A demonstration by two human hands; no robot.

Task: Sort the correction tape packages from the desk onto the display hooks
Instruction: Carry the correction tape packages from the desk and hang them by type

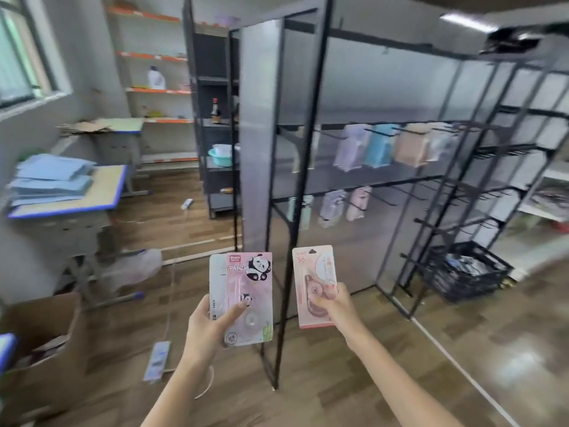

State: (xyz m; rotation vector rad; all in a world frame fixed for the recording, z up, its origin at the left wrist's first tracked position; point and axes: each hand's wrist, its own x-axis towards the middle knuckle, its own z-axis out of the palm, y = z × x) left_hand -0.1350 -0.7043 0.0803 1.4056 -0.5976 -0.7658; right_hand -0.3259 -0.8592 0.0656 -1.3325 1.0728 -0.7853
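With your left hand (207, 326) gripping the panda packages (246, 298) and your right hand (334, 305) pinching the pink package (312, 274), align its hang hole with a matching display hook (358, 208).

Desk (101, 192) left; display rack (385, 180) right; crate (465, 272) beside rack.

the panda package (246, 291) reads "panda" beside its panda drawing; a small red logo above that is too blurred. right of it, the pink package (314, 282) shows "36".
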